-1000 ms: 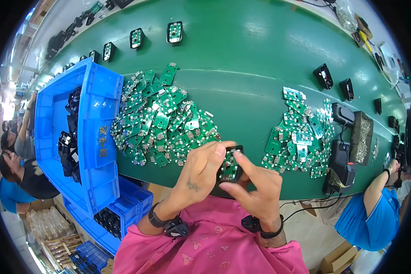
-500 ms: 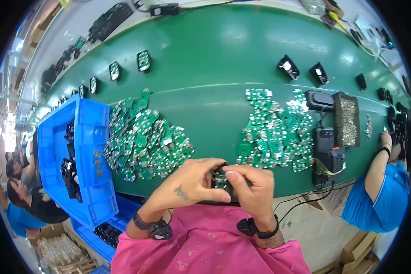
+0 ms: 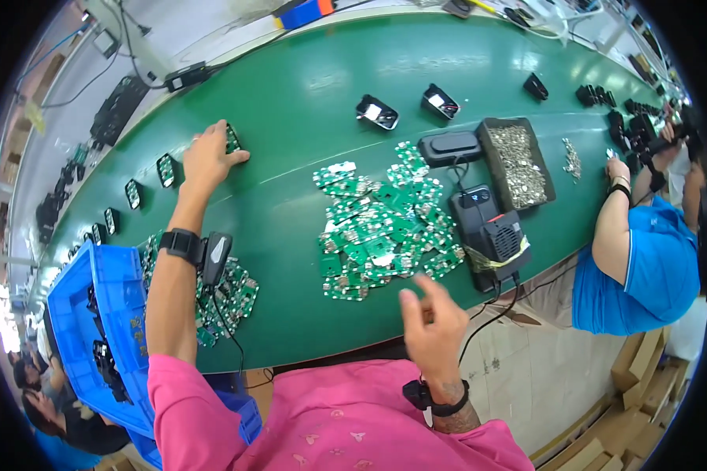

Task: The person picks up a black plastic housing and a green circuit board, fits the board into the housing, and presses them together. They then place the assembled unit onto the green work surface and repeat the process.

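Observation:
My left hand (image 3: 206, 157) reaches out to the far left of the green table. Its thumb and fingers are closed round a small black housing with a green circuit board in it (image 3: 232, 139), at the end of a row of similar filled housings (image 3: 166, 170). My right hand (image 3: 434, 323) hovers near the table's front edge with thumb and forefinger apart, holding nothing. Just beyond it lies a heap of green circuit boards (image 3: 381, 228). A second heap of boards (image 3: 226, 302) is partly hidden by my left forearm.
A blue crate (image 3: 122, 290) with black parts stands at the left. Right of the boards are a black device with cables (image 3: 487, 228) and a tray of small metal parts (image 3: 514, 161). Two open black housings (image 3: 378, 112) lie at the back. A co-worker in blue (image 3: 640, 259) sits at the right.
My hands have parted. The left has carried the housing from in front of me to the far left row; the right has let go and opened. My view has shifted right.

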`<action>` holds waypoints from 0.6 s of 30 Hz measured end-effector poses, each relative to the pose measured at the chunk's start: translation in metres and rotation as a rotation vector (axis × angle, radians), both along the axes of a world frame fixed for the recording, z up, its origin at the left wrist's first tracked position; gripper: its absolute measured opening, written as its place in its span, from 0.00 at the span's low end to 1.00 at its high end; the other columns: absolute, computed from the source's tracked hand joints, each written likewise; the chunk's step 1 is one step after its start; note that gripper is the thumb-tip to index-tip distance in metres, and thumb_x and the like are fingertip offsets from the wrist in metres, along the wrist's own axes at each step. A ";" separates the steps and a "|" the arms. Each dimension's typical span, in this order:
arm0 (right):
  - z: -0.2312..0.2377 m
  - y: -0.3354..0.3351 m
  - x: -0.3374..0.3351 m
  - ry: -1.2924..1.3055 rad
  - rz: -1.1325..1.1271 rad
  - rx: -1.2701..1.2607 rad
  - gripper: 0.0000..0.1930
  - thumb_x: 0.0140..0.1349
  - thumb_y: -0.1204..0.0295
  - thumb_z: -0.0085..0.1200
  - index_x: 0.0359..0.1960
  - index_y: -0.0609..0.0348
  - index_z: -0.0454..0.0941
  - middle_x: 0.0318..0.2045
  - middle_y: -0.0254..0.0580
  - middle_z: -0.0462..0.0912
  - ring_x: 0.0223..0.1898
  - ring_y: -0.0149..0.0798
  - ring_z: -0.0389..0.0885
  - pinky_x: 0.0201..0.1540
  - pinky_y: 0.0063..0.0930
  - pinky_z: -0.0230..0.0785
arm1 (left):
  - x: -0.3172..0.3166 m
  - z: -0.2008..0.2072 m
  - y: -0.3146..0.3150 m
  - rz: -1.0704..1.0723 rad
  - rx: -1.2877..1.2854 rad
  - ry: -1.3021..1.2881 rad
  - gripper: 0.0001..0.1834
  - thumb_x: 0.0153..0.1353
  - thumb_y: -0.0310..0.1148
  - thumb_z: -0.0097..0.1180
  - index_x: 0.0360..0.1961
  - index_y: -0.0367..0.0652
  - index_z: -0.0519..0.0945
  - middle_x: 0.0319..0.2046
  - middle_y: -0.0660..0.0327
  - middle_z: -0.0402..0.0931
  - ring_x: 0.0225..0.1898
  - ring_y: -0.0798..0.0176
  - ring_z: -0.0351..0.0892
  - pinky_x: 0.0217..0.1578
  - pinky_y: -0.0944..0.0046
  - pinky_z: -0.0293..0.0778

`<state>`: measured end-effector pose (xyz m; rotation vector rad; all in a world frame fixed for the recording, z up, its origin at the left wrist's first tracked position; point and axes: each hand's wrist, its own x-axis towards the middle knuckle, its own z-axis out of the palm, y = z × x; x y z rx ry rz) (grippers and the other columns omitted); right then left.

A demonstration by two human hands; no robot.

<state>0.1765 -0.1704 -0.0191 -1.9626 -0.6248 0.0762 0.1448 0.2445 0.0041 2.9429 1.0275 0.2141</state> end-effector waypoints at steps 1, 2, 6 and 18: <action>0.001 -0.008 0.008 -0.002 -0.023 -0.005 0.17 0.60 0.73 0.62 0.50 0.66 0.79 0.16 0.38 0.77 0.16 0.29 0.75 0.21 0.25 0.66 | 0.008 0.003 -0.016 0.019 0.195 0.043 0.46 0.49 0.49 0.70 0.64 0.33 0.67 0.60 0.43 0.71 0.60 0.42 0.72 0.58 0.50 0.69; 0.003 -0.012 0.017 -0.008 -0.093 -0.178 0.22 0.61 0.72 0.61 0.56 0.66 0.75 0.14 0.39 0.75 0.15 0.31 0.74 0.21 0.26 0.66 | 0.017 0.006 -0.027 0.050 0.398 0.083 0.46 0.48 0.47 0.71 0.64 0.33 0.66 0.61 0.43 0.70 0.61 0.43 0.71 0.59 0.50 0.69; 0.003 -0.014 0.033 0.016 -0.104 -0.432 0.34 0.60 0.66 0.61 0.67 0.66 0.64 0.10 0.42 0.73 0.13 0.39 0.74 0.22 0.33 0.67 | 0.075 0.004 -0.063 -0.406 -0.248 -0.189 0.51 0.48 0.43 0.72 0.69 0.36 0.60 0.68 0.42 0.59 0.69 0.43 0.59 0.67 0.51 0.59; -0.002 -0.029 0.028 0.018 0.025 -0.343 0.32 0.49 0.75 0.63 0.59 0.69 0.70 0.17 0.39 0.77 0.17 0.38 0.77 0.24 0.32 0.70 | 0.139 -0.012 -0.081 -0.566 -0.501 -0.323 0.30 0.51 0.29 0.69 0.57 0.43 0.74 0.39 0.58 0.84 0.40 0.52 0.82 0.44 0.57 0.76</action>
